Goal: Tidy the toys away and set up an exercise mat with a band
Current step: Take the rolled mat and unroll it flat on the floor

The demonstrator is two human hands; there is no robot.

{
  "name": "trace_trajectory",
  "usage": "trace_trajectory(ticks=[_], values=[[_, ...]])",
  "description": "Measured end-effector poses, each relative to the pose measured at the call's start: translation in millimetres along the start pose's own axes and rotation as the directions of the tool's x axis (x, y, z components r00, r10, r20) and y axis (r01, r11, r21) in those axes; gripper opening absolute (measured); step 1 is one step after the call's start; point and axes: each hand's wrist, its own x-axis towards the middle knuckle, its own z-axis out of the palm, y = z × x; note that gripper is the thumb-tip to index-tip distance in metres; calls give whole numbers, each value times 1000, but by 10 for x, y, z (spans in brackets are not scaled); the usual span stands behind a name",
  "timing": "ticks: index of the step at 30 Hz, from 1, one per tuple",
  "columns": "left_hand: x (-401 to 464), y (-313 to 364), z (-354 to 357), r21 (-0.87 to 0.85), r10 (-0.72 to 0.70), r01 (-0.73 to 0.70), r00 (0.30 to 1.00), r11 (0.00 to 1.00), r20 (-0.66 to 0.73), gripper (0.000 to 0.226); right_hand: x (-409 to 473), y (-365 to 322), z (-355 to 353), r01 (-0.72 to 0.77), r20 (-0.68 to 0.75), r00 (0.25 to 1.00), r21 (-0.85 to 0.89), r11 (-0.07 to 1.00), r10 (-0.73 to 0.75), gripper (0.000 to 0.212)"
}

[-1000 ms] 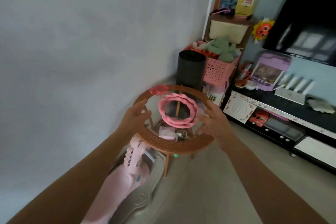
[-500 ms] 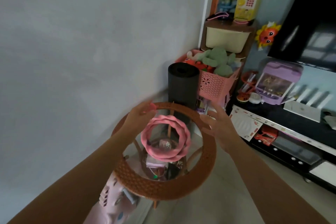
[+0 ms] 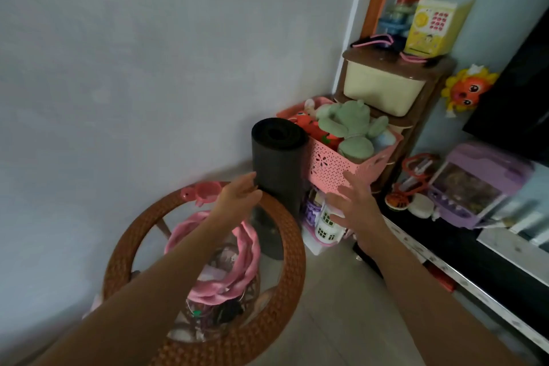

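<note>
A rolled black exercise mat (image 3: 277, 157) stands upright in the corner against the wall. My left hand (image 3: 239, 190) reaches toward its lower left side with straight fingers, just short of or touching it. My right hand (image 3: 355, 202) is spread open to the mat's right, in front of the pink toy basket (image 3: 335, 166). A pink twisted band (image 3: 246, 252) lies coiled on the round glass table (image 3: 294, 249) with a wicker rim, under my left forearm.
The pink basket holds a green plush (image 3: 350, 128) and other toys. Behind it stands a brown drawer unit (image 3: 383, 89) with a yellow toy (image 3: 430, 30) on top. A black TV stand (image 3: 475, 252) with a purple toy machine (image 3: 475, 184) runs along the right. A toy house (image 3: 325, 223) sits below the basket.
Both hands have left the band on the table and moved forward and up toward the rolled mat. The view has shifted closer to the corner.
</note>
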Motion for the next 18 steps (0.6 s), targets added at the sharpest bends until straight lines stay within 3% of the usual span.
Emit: trace_trajectory(ticks=[3, 9, 18], values=[[257, 22, 126, 6, 5, -5, 999, 1000, -46, 47, 340, 41, -61, -15, 65, 998, 81, 997, 10, 55], [1046, -9, 299, 5, -36, 37, 991, 999, -126, 49, 1207, 4, -144, -53, 92, 995, 69, 996, 46, 61], [2159, 54, 569, -30, -91, 87, 981, 996, -169, 49, 2481, -166, -67, 101, 227, 973, -254, 962, -43, 68]])
